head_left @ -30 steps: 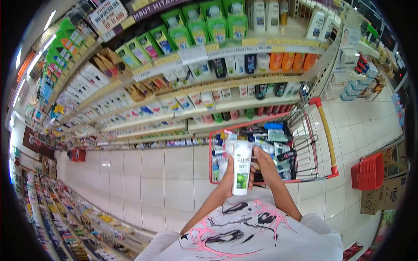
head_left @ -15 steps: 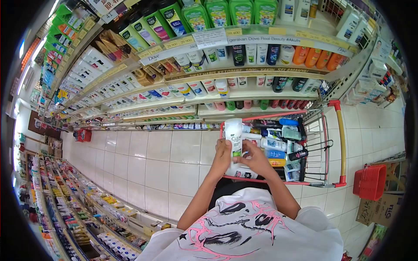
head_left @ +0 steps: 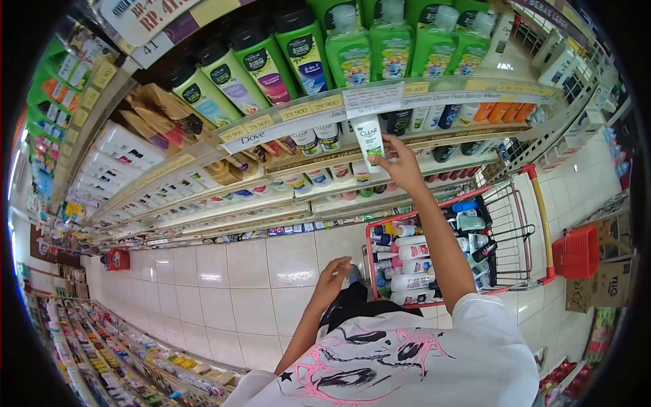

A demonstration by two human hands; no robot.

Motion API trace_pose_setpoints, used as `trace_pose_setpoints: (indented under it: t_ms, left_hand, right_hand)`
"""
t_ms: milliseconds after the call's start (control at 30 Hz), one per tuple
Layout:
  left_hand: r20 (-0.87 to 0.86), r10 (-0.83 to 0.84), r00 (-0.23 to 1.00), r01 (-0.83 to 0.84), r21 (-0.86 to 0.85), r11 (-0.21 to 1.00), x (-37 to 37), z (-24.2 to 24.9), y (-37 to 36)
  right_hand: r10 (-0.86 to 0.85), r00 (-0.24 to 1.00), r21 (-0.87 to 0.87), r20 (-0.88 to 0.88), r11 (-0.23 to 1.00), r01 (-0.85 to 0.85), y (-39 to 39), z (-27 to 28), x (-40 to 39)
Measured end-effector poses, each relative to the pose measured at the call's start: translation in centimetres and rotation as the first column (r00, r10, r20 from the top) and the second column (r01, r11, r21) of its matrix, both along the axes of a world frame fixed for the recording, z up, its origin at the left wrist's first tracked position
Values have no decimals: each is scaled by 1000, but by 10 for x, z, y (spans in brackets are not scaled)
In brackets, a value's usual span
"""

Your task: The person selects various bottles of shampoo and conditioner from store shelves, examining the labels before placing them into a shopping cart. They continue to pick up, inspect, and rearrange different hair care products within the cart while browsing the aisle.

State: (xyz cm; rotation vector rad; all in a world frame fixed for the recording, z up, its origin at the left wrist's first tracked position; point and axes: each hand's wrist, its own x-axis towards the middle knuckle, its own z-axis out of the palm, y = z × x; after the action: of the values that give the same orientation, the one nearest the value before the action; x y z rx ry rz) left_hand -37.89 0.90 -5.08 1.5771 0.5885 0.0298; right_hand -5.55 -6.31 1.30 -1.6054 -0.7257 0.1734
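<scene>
At far L, 1 red basket (head_left: 116, 260) is seen on the tiled floor. Up on the shelf, 4 black-capped btls (head_left: 264, 71) are stood in a row, w/ 4 yellow price tags (head_left: 296, 112) fixed on the edge below. One level lower, 2 white btls w/ dark labels (head_left: 316, 139) are placed side by side. Below these, in front of the body, the L hand (head_left: 331, 281) is held above the floor, near the cart, w/ its fingers loosely curved and a bit spread.

Next, 1 white CLEAR btl (head_left: 369, 139) is held up before the shelf, just below the paper notice (head_left: 373, 97); if the shelf is touched by it, cannot be told. Its lower part is pinched betw. thumb and fingers of the R hand (head_left: 397, 163), so the btl is located to the L of this hand and rises above it.

Above, 4 green btls w/ clear caps (head_left: 390, 53) are lined up in front. Below, 1 cart (head_left: 371, 261) is filled w/ many btls, too crowded to be counted. Further R, 4 orange btls (head_left: 500, 112) are shelved. At far R, 1 stack of red baskets (head_left: 575, 252) is set beside a cardboard box (head_left: 610, 288).
</scene>
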Motion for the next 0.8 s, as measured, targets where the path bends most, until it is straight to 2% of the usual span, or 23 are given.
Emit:
trace_pose_setpoints:
  t_ms: [67, 133, 167, 200, 300, 433, 500, 567, 633, 700, 800]
  left_hand:
    - [-81, 0, 997, -6, -78, 997, -17, -15, 19]
    - [-169, -67, 983, 58, -57, 997, -29, -23, 35]
    - [-180, -102, 978, 98, -29, 995, -32, -27, 43]
    - [-186, -117, 976, 112, -33, 993, -32, -28, 49]
    - [-185, -153, 971, 144, -65, 988, -28, -33, 64]
    - [-99, -186, 978, 179, -77, 981, -24, -47, 70]
    - [-66, -216, 974, 211, -68, 975, -25, -50, 69]
    - [-159, -268, 950, 257, -88, 962, -25, -47, 70]
    - [-131, -282, 950, 273, -80, 959, -30, -59, 72]
    - [-107, -298, 948, 292, -72, 954, -33, -65, 74]
    - [-132, -318, 939, 312, -60, 948, -36, -66, 76]
  right_hand:
    - [-17, 1000, -18, -19, 1000, 16, 10, -7, 7]
    - [-15, 1000, 38, 27, 999, 14, 16, -6, 9]
    - [8, 999, 13, 52, 1000, -8, 18, -3, 12]
    - [-7, 999, 10, 46, 1000, 6, 20, -1, 13]
    - [17, 992, -3, -125, 1000, -18, 26, 7, 14]
    - [40, 982, 62, -183, 998, -29, 30, 6, 22]
    - [18, 998, 35, -61, 999, -16, 30, 7, 26]
    - [18, 999, 27, -27, 999, -17, 29, 10, 28]
    - [13, 1000, 22, 11, 1000, -14, 30, 17, 28]
    - [-53, 996, -80, 71, 995, 59, 30, 23, 26]
    - [-53, 994, -82, 90, 995, 61, 36, 19, 27]
